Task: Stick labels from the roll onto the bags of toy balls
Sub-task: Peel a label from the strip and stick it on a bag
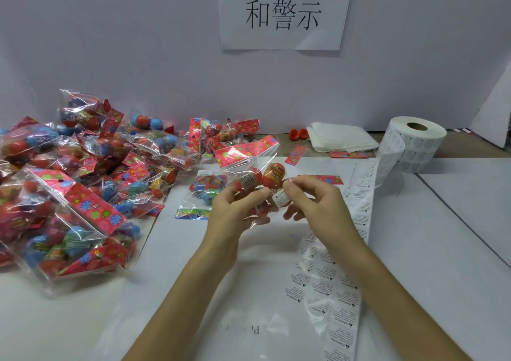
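At the centre of the frame a clear plastic bag (pixel 258 179) of orange-red toy balls, topped by a red flowered header card, is held up above the white tabletop (pixel 442 236). It is gripped from the left by the left hand (pixel 233 212), whose fingers are curled round the balls in its lower part. A small white printed warning label (pixel 280 198) is pinched between thumb and forefinger of the right hand (pixel 313 199) and is laid against the lower right of the bag. Whether it is fully stuck down cannot be told.

The white paper roll of labels (pixel 414 142) stands at the upper right. Its long translucent backing strip (pixel 331 291) is trailed down across the tabletop to the lower edge of the frame, beside the right forearm. Many printed labels are seen on the lower part of the strip, so the supply is judged to be ample.

A large heap of similar bags (pixel 83 183) is piled at the left of the frame. No labels can be made out on these, and they are judged to be waiting. One flat bag of mixed balls (pixel 206 189) is laid just behind the left hand, and a small white patch near its top may be a label already applied. The task is therefore judged to be at an early stage: one label is being applied, perhaps one bag is finished, and the heap is left to be done.
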`<action>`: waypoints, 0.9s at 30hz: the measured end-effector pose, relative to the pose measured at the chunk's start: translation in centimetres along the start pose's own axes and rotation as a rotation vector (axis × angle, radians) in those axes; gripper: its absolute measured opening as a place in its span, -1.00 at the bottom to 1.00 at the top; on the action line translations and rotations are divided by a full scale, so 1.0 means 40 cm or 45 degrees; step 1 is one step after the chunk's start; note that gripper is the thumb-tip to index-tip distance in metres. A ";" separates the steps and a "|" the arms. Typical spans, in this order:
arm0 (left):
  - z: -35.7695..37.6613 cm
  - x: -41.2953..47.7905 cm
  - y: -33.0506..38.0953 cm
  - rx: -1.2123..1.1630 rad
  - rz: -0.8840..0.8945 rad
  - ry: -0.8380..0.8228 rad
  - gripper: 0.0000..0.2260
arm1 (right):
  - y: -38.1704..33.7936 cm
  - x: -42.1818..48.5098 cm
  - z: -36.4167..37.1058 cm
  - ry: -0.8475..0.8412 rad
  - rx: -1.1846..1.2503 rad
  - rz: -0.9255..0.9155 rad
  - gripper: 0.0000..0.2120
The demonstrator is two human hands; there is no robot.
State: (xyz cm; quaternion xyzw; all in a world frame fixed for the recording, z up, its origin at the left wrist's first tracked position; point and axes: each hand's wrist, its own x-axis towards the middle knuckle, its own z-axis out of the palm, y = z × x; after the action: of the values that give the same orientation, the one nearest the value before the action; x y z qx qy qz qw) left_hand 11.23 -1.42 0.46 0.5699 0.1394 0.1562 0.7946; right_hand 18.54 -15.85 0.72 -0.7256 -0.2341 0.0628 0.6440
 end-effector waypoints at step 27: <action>0.009 0.000 -0.012 0.099 0.143 0.028 -0.57 | 0.010 0.002 0.003 -0.008 0.098 0.012 -0.89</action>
State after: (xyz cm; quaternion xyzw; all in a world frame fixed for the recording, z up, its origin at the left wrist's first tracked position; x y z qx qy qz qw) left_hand 11.43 -1.86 0.10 0.6055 0.1220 0.2014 0.7602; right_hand 18.66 -15.72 0.31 -0.7013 -0.2300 0.0770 0.6704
